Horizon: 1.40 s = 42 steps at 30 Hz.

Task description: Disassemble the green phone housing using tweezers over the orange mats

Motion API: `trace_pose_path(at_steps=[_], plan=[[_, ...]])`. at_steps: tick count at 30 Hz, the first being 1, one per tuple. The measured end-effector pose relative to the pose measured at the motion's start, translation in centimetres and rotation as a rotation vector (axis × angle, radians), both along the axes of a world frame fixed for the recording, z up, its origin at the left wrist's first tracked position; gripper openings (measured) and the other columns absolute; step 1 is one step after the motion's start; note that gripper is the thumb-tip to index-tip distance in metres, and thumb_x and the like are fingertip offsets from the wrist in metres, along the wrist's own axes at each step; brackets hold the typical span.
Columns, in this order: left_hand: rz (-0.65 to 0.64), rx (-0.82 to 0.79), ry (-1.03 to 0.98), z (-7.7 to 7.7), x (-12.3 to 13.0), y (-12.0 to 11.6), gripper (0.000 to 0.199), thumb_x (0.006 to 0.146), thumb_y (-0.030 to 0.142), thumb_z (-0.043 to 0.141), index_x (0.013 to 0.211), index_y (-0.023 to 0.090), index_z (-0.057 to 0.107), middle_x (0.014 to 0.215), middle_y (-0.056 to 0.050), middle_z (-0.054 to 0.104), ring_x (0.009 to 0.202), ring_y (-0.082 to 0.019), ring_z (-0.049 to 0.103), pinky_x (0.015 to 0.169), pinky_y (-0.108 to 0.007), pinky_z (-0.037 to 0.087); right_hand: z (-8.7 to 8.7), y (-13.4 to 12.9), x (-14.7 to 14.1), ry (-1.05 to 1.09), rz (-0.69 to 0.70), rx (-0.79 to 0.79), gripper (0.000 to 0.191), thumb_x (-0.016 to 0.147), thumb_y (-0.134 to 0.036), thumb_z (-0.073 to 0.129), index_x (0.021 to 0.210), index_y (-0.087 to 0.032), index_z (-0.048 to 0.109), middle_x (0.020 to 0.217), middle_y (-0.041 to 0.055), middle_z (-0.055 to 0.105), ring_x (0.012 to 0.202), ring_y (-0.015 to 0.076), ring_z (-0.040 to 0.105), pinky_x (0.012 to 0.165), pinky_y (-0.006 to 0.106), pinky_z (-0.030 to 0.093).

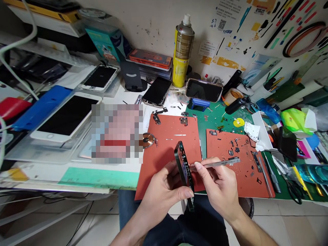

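An opened phone frame stands on edge, tilted, between my hands, near the front edge of the left red mat. My left hand grips it from the left, thumb along its lower edge. Metal tweezers are pinched between the thumb and fingers of my right hand. Their tip reaches the inner side of the frame, where my fingers partly hide it. A round copper coil rests at the left edge of this mat. Small parts lie at its top.
The right red mat bears several small phone parts. Tools and scissors lie farther right. A spray can and a propped phone stand at the back. To the left are a white phone and a blue object.
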State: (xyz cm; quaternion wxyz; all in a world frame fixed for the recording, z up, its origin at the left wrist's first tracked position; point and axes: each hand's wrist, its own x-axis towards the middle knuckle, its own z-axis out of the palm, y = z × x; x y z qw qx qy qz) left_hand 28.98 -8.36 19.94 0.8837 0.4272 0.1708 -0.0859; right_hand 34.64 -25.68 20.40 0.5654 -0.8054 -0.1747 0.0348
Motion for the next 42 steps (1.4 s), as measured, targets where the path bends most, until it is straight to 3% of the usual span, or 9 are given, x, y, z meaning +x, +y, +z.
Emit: trace_pose_path(at_steps=[12, 21, 27, 31, 35, 40, 42], plan=[[-0.007, -0.011, -0.008, -0.5, 0.0, -0.1, 0.065, 0.065, 0.035, 0.108, 0.121, 0.019, 0.079, 0.117, -0.011, 0.085, 0.117, -0.032, 0.079, 0.099, -0.037, 0.065, 0.4, 0.1, 0.0, -0.058, 0.016, -0.039, 0.01, 0.107, -0.022, 0.067, 0.102, -0.024, 0.075, 0.092, 0.0042, 0.079, 0.078, 0.0188, 0.079, 0.069, 0.028, 0.063], [-0.011, -0.037, -0.002, -0.1, 0.0, 0.0, 0.06, 0.066, 0.034, 0.108, 0.116, 0.02, 0.078, 0.114, -0.009, 0.085, 0.11, -0.029, 0.081, 0.096, -0.037, 0.064, 0.9, 0.4, 0.1, -0.206, 0.024, -0.101, 0.012, 0.106, -0.016, 0.067, 0.099, -0.022, 0.075, 0.086, 0.0005, 0.076, 0.069, 0.0127, 0.073, 0.063, 0.024, 0.056], [-0.021, -0.026, -0.083, -1.3, -0.3, 0.4, 0.052, 0.074, 0.04, 0.103, 0.117, 0.023, 0.08, 0.114, -0.007, 0.083, 0.108, -0.025, 0.077, 0.102, -0.036, 0.06, 0.3, -0.4, -0.4, 0.047, -0.058, 0.091, 0.002, 0.103, -0.024, 0.075, 0.103, -0.024, 0.077, 0.095, 0.0046, 0.084, 0.084, 0.0205, 0.084, 0.075, 0.028, 0.068], [0.009, 0.003, -0.105, -2.2, -0.7, 0.8, 0.042, 0.079, 0.048, 0.098, 0.11, 0.023, 0.083, 0.106, -0.004, 0.08, 0.1, -0.019, 0.073, 0.091, -0.028, 0.057, -1.0, -0.7, -0.4, 0.216, -0.139, 0.294, 0.007, 0.1, -0.03, 0.081, 0.105, -0.025, 0.081, 0.1, 0.0047, 0.086, 0.093, 0.0215, 0.085, 0.085, 0.029, 0.07], [-0.009, -0.052, -0.102, -1.8, -0.6, 0.9, 0.043, 0.08, 0.056, 0.095, 0.098, 0.018, 0.082, 0.092, -0.004, 0.074, 0.083, -0.016, 0.066, 0.077, -0.026, 0.054, -2.1, -0.7, -0.5, 0.285, -0.144, 0.419, 0.007, 0.098, -0.031, 0.084, 0.103, -0.025, 0.083, 0.096, 0.0036, 0.085, 0.092, 0.0197, 0.085, 0.088, 0.029, 0.069], [-0.002, -0.104, -0.103, -1.2, -0.3, 0.9, 0.049, 0.078, 0.057, 0.096, 0.104, 0.017, 0.083, 0.1, -0.007, 0.074, 0.088, -0.018, 0.065, 0.08, -0.027, 0.052, -2.3, -0.4, -0.4, 0.311, -0.131, 0.489, 0.006, 0.098, -0.031, 0.083, 0.098, -0.024, 0.084, 0.093, 0.0041, 0.085, 0.089, 0.0207, 0.084, 0.088, 0.033, 0.071], [-0.01, -0.112, -0.117, -1.3, -0.2, 0.9, 0.046, 0.08, 0.055, 0.096, 0.1, 0.016, 0.082, 0.093, -0.006, 0.072, 0.084, -0.016, 0.062, 0.077, -0.026, 0.05, -2.3, -0.3, -0.3, 0.317, -0.128, 0.491, 0.006, 0.098, -0.031, 0.084, 0.097, -0.024, 0.084, 0.093, 0.0046, 0.085, 0.09, 0.0218, 0.085, 0.089, 0.035, 0.071]])
